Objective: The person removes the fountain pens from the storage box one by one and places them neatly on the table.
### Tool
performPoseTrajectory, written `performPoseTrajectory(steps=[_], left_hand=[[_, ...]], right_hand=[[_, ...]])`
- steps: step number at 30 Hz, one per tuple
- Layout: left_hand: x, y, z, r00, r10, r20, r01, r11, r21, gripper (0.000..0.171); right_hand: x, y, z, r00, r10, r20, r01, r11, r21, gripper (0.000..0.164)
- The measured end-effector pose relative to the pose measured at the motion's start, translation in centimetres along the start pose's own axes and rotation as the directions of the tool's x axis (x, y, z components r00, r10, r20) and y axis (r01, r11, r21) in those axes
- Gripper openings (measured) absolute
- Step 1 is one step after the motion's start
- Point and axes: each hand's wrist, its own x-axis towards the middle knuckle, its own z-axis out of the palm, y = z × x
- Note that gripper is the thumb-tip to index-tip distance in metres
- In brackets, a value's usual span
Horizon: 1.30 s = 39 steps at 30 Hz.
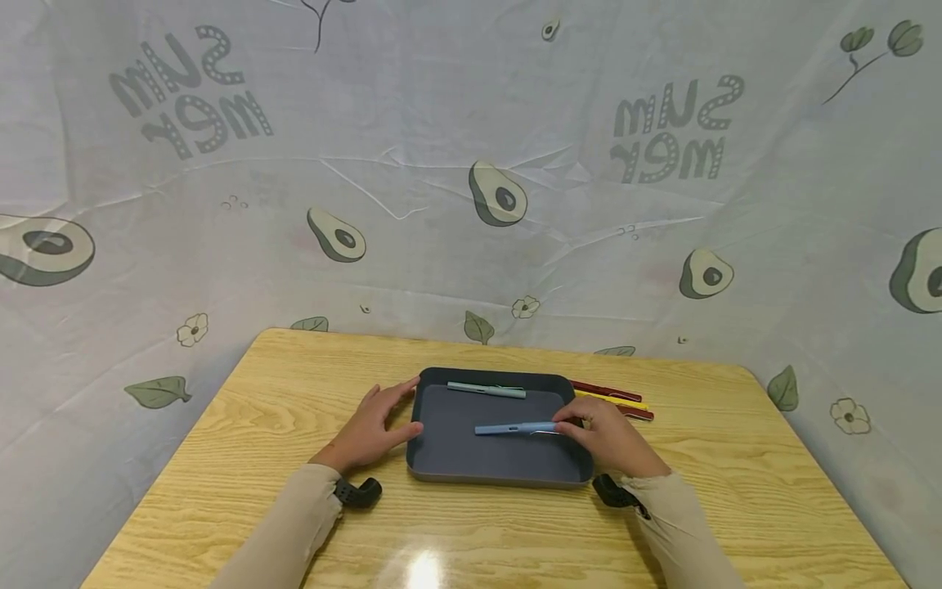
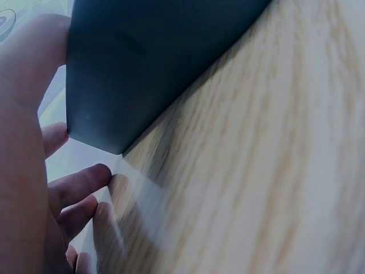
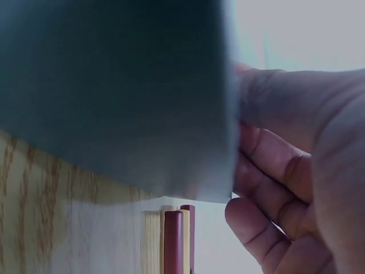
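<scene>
A dark grey tray [image 1: 471, 462] lies on the table between both hands. My right hand [image 1: 612, 438] reaches over its right rim and pinches one end of a light blue pen [image 1: 508, 429], which lies roughly crosswise over the tray floor. Farther back inside the tray is a pale green pen [image 1: 486, 390]. At the left rim, my left hand [image 1: 375, 429] has its thumb and forefinger spread against the tray, the fingers loosely extended. The left wrist view shows the thumb beside the tray's outer wall [image 2: 148, 63]. From the right wrist, the tray wall hides the blue pen.
Just right of the tray, a dark red pen [image 1: 607, 391], a yellow pen [image 1: 614, 400] and another red pen [image 1: 639, 414] lie side by side, partly behind the right hand. The wooden table [image 1: 324, 368] ends at a printed cloth [image 1: 419, 270] behind it.
</scene>
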Motion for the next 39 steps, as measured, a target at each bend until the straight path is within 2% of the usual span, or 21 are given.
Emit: performPoseTrajectory(steps=[9, 39], left_hand=[[0.02, 0.19, -0.11, 1.000, -0.006, 0.007, 0.006, 1.000, 0.003, 0.080], [-0.04, 0.10, -0.04, 1.000, -0.004, 0.000, 0.004, 1.000, 0.004, 0.079]], right_hand=[[-0.14, 0.01, 0.00, 0.999, -0.005, -0.051, 0.004, 1.000, -0.007, 0.007], [-0.29, -0.15, 0.13, 0.995, 0.075, -0.070, -0.072, 0.996, 0.046, 0.008]])
